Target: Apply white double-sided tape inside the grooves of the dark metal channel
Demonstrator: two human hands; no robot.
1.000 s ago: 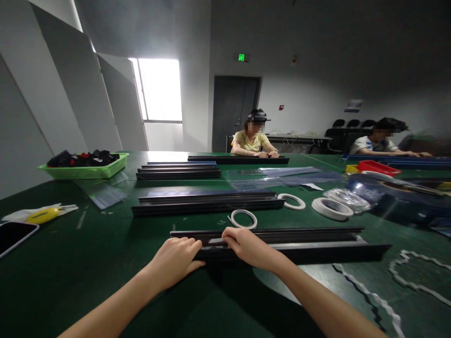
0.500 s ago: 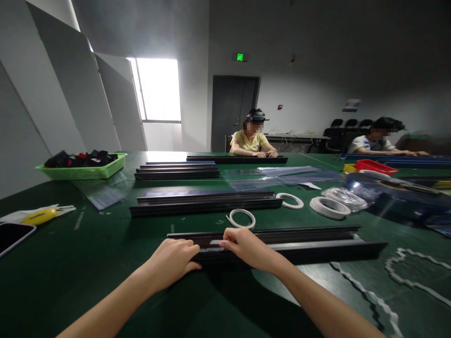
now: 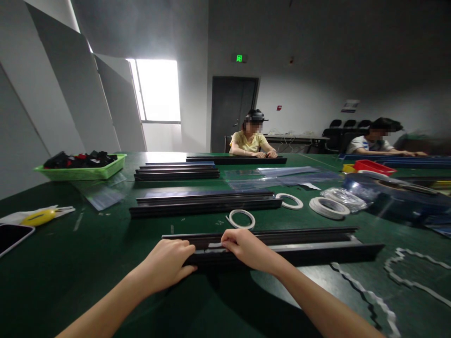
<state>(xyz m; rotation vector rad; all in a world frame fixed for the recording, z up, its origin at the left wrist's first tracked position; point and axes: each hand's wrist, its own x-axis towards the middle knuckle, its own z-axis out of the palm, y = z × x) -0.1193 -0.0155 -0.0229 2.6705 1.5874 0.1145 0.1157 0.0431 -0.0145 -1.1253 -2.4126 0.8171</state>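
Note:
A long black channel profile [image 3: 317, 254] lies crosswise on the green table in front of me, with a whitish strip along its inside. My left hand [image 3: 172, 260] is closed round its left end, fingers over the top and thumb at the near wall. Inside the channel, my right hand [image 3: 243, 246] pinches the end of a short piece of white tape [image 3: 214, 245]. The fingertips partly hide that tape. Just beyond the profile sits a small roll of white tape [image 3: 241, 211].
More black profiles [image 3: 207, 206] lie further back. Tape rolls [image 3: 329, 207] and a large reel of clear film [image 3: 394, 195] stand to the right. Crinkled white strips [image 3: 366, 291] lie near right. At left are a phone [image 3: 14, 237] and a green basket [image 3: 81, 173]. Two people sit beyond.
The black profile has slid slightly left together with my left hand. My right hand stays in nearly the same place, and a bit more of the white tape shows beside its fingertips.

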